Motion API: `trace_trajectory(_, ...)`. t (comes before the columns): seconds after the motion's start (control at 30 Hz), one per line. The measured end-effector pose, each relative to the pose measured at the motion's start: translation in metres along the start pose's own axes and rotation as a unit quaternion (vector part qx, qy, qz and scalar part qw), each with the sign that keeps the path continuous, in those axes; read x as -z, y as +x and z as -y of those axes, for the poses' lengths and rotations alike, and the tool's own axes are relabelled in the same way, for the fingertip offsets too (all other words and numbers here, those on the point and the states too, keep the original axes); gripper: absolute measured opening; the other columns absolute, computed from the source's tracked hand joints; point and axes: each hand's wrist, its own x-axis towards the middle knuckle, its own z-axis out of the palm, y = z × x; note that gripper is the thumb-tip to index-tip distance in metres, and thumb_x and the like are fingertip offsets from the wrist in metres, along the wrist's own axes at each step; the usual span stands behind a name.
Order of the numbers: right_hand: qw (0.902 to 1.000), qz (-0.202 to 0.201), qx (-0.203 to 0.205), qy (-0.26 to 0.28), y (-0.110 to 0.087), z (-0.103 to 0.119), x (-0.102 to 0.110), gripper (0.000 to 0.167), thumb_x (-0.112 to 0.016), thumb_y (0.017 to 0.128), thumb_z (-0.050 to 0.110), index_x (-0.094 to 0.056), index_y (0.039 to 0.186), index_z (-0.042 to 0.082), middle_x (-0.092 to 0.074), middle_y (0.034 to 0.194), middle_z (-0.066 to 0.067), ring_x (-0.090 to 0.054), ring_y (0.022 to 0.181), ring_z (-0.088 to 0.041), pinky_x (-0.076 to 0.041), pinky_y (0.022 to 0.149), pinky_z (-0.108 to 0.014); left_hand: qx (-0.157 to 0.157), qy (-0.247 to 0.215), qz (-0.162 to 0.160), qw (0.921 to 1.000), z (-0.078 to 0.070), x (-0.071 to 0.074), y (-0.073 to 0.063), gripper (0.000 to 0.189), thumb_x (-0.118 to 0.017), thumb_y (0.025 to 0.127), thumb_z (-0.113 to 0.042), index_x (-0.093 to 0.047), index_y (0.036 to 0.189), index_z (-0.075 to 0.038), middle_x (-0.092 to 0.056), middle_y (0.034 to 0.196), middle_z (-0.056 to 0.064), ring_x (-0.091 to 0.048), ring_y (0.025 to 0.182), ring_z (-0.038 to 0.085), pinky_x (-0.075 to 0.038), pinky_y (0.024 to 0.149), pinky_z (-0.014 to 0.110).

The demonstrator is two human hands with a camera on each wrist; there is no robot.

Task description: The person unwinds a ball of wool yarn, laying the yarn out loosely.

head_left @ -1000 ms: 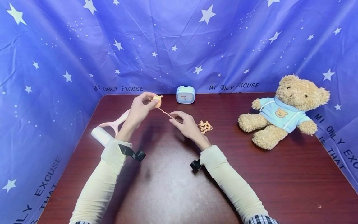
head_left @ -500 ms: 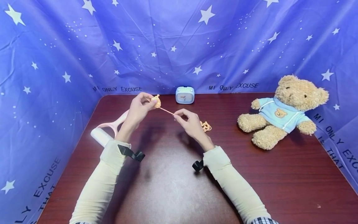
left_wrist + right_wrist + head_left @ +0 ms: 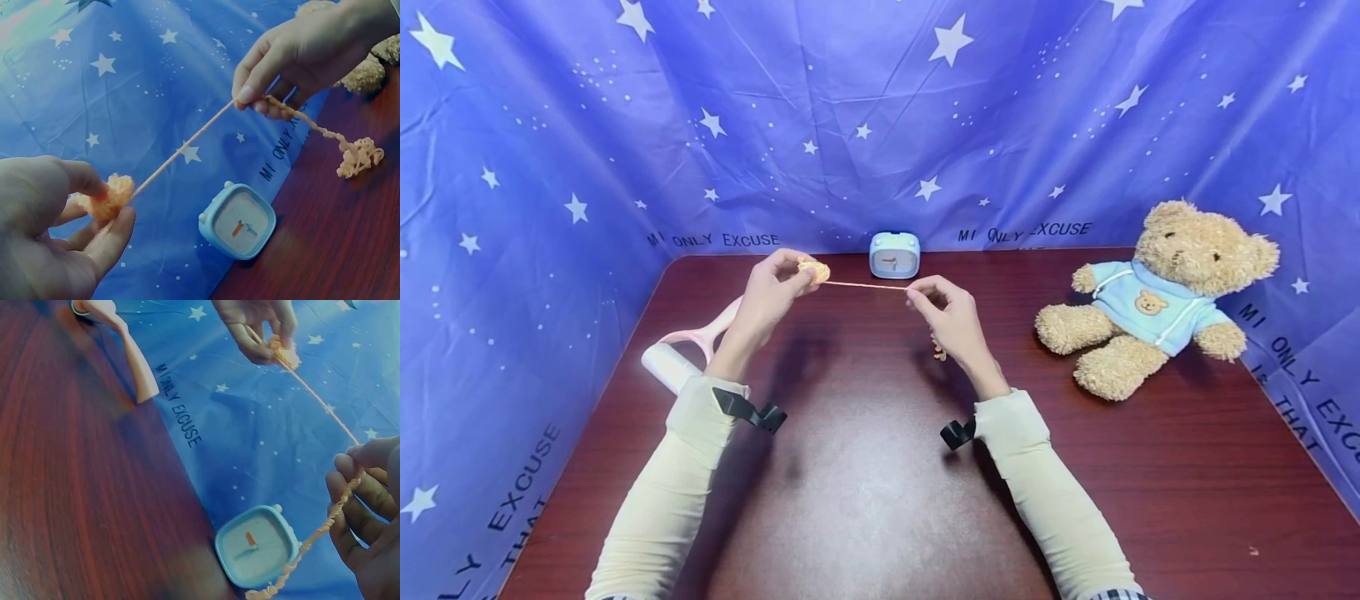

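My left hand (image 3: 766, 293) pinches a small fuzzy bundle of orange yarn (image 3: 114, 195) between thumb and fingers, above the far left part of the table. From it a taut strand (image 3: 181, 150) runs across to my right hand (image 3: 953, 321), whose thumb and index finger pinch it. Below the right fingertips the yarn turns crinkled and twisted (image 3: 319, 532). It trails off to a loose curly clump (image 3: 360, 156), which the right hand mostly covers in the head view. Whether a thin line behind the left fingers is yarn or something else, I cannot tell.
A light blue alarm clock (image 3: 894, 256) stands at the table's back edge, behind the strand. On the left lies a white roller with a pink handle (image 3: 672, 367). A teddy bear (image 3: 1157, 304) in a blue hoodie sits at the right. Starry blue cloth (image 3: 820, 108) hangs behind the table.
My right hand has moved right and slightly up, away from the left. The strand between the hands has grown longer and straighter. The left hand stays almost in place with the bundle.
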Motion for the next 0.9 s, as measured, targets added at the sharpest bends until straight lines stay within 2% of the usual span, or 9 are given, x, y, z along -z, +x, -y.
trace_trajectory(0.1,0.9999,-0.010,-0.001,0.004,0.000,0.001,0.006,0.015,-0.062,0.091,0.004,-0.065,0.098,-0.009,-0.064,0.086,-0.033,-0.058,0.066,0.001,-0.046,0.057,-0.012,0.007,-0.025,-0.008,0.9996,0.001,0.000,0.000,0.011,-0.057,0.089,0.006,-0.053,0.098,0.000,-0.056,0.097,0.007,-0.063,0.081,0.007,-0.059,0.080,0.022)
trace_trajectory(0.17,0.9998,-0.017,-0.001,0.006,0.000,0.000,0.010,0.015,-0.062,0.091,0.003,-0.064,0.098,-0.010,-0.063,0.085,-0.034,-0.056,0.061,-0.001,-0.046,0.053,-0.013,0.010,-0.035,-0.011,0.9993,0.001,0.000,0.000,0.013,-0.057,0.089,0.007,-0.050,0.094,-0.003,-0.056,0.096,0.007,-0.064,0.079,0.007,-0.059,0.080,0.022)
trace_trajectory(0.3,0.9994,-0.031,-0.006,0.014,0.001,-0.003,0.018,0.016,-0.061,0.091,0.003,-0.064,0.098,-0.011,-0.062,0.084,-0.035,-0.050,0.050,-0.004,-0.044,0.043,-0.019,0.017,-0.041,-0.018,0.9989,0.002,0.001,0.000,0.018,-0.056,0.088,0.008,-0.046,0.093,-0.006,-0.058,0.094,0.007,-0.065,0.077,0.007,-0.059,0.079,0.022)
trace_trajectory(0.37,0.9991,-0.040,-0.003,0.016,0.002,-0.005,0.022,0.017,-0.061,0.092,0.004,-0.063,0.099,-0.012,-0.062,0.083,-0.034,-0.050,0.048,-0.003,-0.046,0.042,-0.022,0.019,-0.042,-0.022,0.9987,0.002,0.002,0.000,0.020,-0.056,0.087,0.009,-0.045,0.094,-0.007,-0.059,0.092,0.006,-0.065,0.076,0.007,-0.059,0.078,0.021)
trace_trajectory(0.63,0.9953,-0.092,0.009,0.027,0.004,-0.010,0.039,0.016,-0.061,0.090,0.001,-0.063,0.098,-0.013,-0.065,0.080,-0.027,-0.056,0.058,-0.001,-0.046,0.052,-0.018,0.017,-0.031,-0.026,0.9990,0.003,0.003,0.000,0.017,-0.057,0.089,0.005,-0.047,0.098,-0.005,-0.062,0.090,0.003,-0.064,0.076,0.007,-0.059,0.080,0.024)
trace_trajectory(0.73,0.9928,-0.114,0.010,0.036,0.005,-0.011,0.045,0.017,-0.061,0.090,0.000,-0.062,0.098,-0.014,-0.065,0.078,-0.023,-0.058,0.062,-0.001,-0.045,0.052,-0.019,0.017,-0.025,-0.036,0.9989,0.003,0.003,0.001,0.014,-0.057,0.091,0.003,-0.048,0.098,-0.006,-0.062,0.091,0.003,-0.064,0.077,0.007,-0.059,0.084,0.027)
trace_trajectory(0.9,0.9873,-0.150,0.020,0.049,0.007,-0.013,0.054,0.016,-0.061,0.090,-0.001,-0.062,0.097,-0.016,-0.065,0.075,-0.020,-0.060,0.063,-0.004,-0.047,0.053,-0.017,0.016,-0.034,-0.055,0.9978,0.003,0.004,0.003,0.012,-0.057,0.092,0.001,-0.048,0.095,-0.007,-0.061,0.088,0.003,-0.065,0.074,0.007,-0.059,0.082,0.027)
